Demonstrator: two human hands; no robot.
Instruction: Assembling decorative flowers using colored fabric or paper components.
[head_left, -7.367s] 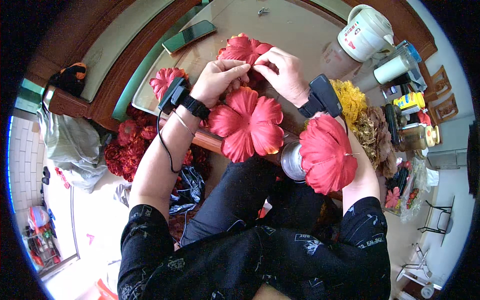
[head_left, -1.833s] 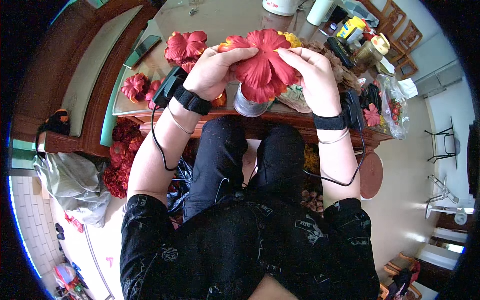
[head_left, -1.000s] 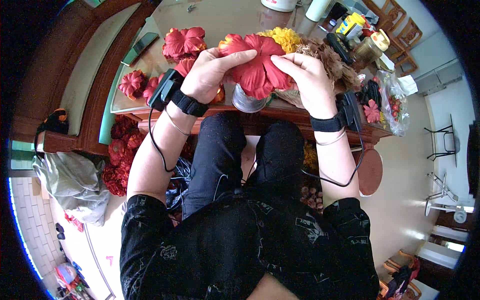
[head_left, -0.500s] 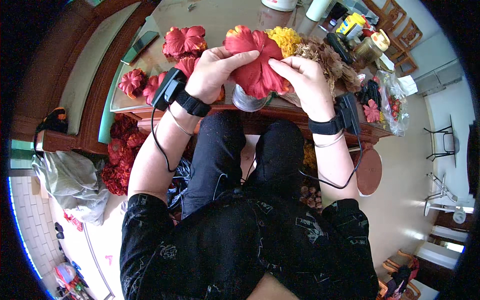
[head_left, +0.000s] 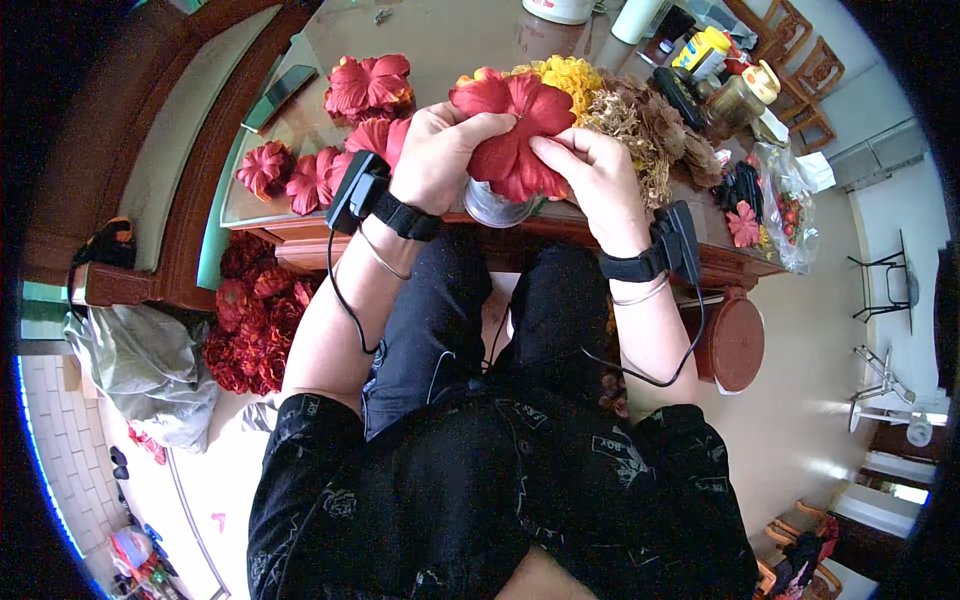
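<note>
A red fabric flower (head_left: pixel 515 135) with broad, layered petals is held between my hands over the table's near edge. My left hand (head_left: pixel 440 150) grips its left side, the thumb lying across the petals toward the centre. My right hand (head_left: pixel 598 182) pinches the right side between thumb and fingers. Below the flower is a pale round container (head_left: pixel 497 205), partly hidden by the petals. Left of my left hand lie more red flower pieces (head_left: pixel 312 182), and a stack of them (head_left: pixel 368 85) sits farther back. Yellow flowers (head_left: pixel 565 80) are just behind the held one.
Brown dried-looking flowers (head_left: pixel 680 130), a jar (head_left: pixel 740 100) and a clear plastic bag (head_left: pixel 790 205) occupy the table's right side. A phone (head_left: pixel 280 97) lies at the left. Dark red flowers (head_left: pixel 255 320) are heaped below the table's left, and a round reddish-brown stool (head_left: pixel 738 345) stands below its right.
Both hands have drawn closer together, the left moving right and the right moving left. The held flower has shifted slightly and turned, and more of the yellow flowers shows.
</note>
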